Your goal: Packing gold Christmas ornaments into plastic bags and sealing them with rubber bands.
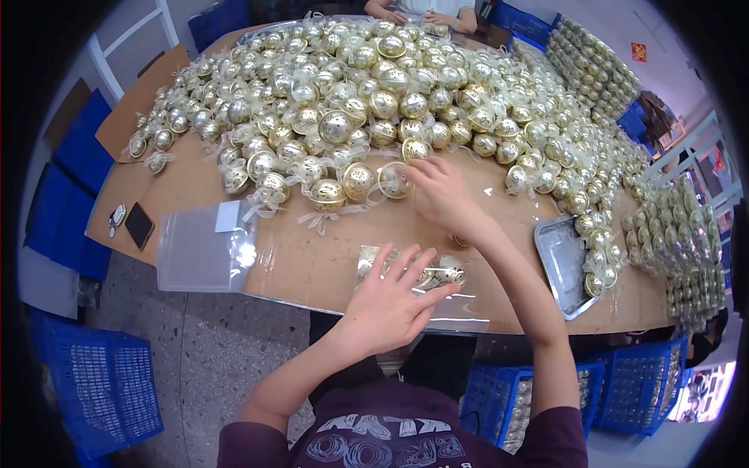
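Observation:
My left hand (390,304) lies with fingers spread over a clear plastic bag (460,312) near the table's front edge. Inside the bag are several gold ball ornaments (450,273), partly hidden by that hand. Farther forward, my right hand (449,199) has its fingers closed on the side of a gold ball ornament (392,183) at the near edge of a big heap. The grip is partly hidden behind the fingers. Under my right wrist, a bit of another gold ball (458,242) shows. Sheer pale ribbons are tied to many of the heap's balls (335,129).
A stack of flat clear bags (195,249) lies left, beside a phone (139,226) and keys (116,218). At right sits a metal tray (563,269), next to stacked packed ornaments (675,234). Blue crates (105,390) stand below the table. Across it, another person's hands (437,17) show.

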A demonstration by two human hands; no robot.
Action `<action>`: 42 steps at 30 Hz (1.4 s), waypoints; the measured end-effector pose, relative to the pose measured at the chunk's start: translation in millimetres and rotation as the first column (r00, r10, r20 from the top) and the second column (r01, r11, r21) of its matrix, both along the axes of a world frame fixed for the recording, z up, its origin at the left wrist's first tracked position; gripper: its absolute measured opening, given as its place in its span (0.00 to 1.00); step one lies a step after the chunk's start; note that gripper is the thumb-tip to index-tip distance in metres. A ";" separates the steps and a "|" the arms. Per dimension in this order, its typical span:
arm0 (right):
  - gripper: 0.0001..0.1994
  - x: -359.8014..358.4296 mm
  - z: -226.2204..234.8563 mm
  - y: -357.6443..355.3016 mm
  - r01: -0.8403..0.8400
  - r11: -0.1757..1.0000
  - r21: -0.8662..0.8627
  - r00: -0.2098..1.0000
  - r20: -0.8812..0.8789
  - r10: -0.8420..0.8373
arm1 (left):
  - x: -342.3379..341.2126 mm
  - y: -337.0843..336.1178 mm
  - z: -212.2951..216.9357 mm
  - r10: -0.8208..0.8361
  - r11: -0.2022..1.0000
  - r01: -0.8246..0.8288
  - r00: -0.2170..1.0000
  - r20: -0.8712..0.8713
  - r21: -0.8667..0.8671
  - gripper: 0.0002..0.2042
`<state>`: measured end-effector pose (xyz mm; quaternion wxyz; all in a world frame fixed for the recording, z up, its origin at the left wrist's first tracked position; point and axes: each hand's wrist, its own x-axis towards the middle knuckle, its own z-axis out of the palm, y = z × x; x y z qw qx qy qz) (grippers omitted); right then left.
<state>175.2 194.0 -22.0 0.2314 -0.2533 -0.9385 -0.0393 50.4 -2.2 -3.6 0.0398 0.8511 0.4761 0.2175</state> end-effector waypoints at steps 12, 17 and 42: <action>0.33 111.4 30.4 -76.2 0.203 0.774 -0.600 0.888 -0.221 -0.404 | -0.3 -3.6 -0.1 -0.027 0.998 0.027 1.000 0.001 -0.051 0.22; 0.34 172.9 -15.8 -154.9 0.340 0.762 -0.551 0.821 -0.222 -0.527 | -0.9 0.2 3.2 0.007 0.996 -0.011 0.999 -0.047 -0.083 0.21; 0.38 116.0 7.2 -167.5 -0.133 0.903 -0.410 0.494 -0.817 -0.298 | 31.1 5.6 26.6 0.099 0.966 -0.189 0.900 0.425 0.174 0.57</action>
